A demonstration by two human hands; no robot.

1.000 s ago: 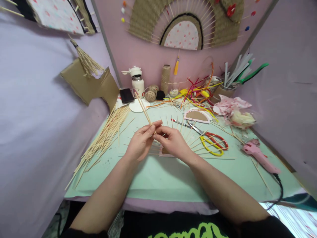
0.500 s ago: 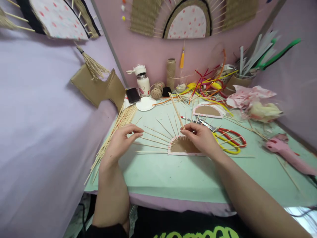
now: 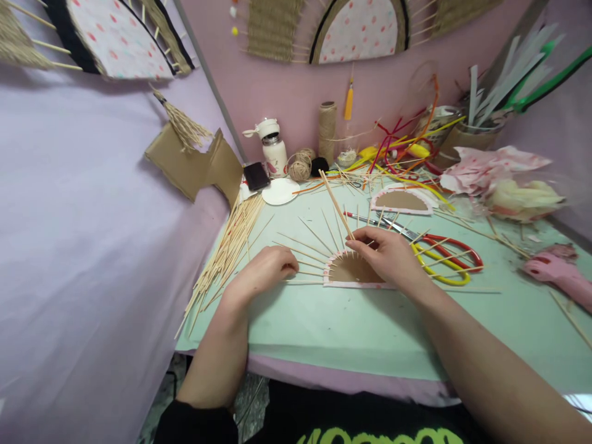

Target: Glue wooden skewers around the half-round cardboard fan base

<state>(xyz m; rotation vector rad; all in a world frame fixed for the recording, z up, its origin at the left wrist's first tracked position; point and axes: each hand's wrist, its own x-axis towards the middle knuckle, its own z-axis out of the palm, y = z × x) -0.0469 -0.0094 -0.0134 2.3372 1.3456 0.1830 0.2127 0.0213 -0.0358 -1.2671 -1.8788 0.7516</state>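
A half-circle of brown cardboard [image 3: 354,271] with a pink-and-white cloth rim lies flat on the table, thin bamboo sticks [image 3: 311,236] fanning out from its curved edge. My right hand [image 3: 386,253] is over its right part, thumb and fingers pinching a few loose bamboo sticks [image 3: 335,202] that slant up and away. At the left end of the fan is my left hand [image 3: 268,269], its fingers curled down over the outer ends of the lower sticks. Whether it grips one is hidden.
Bamboo sticks [image 3: 229,246] are heaped at the left. Red-and-yellow-handled scissors [image 3: 441,262] lie under the right-hand sticks. A pink glue gun [image 3: 559,271] is at far right. Another cardboard half-circle [image 3: 400,200], a white bottle [image 3: 274,154] and twine balls [image 3: 300,166] sit farther back.
My left hand has moved right and down to the fan's lower sticks, its fingers curling in. My right hand keeps the loose sticks pinched. The view has shifted slightly.
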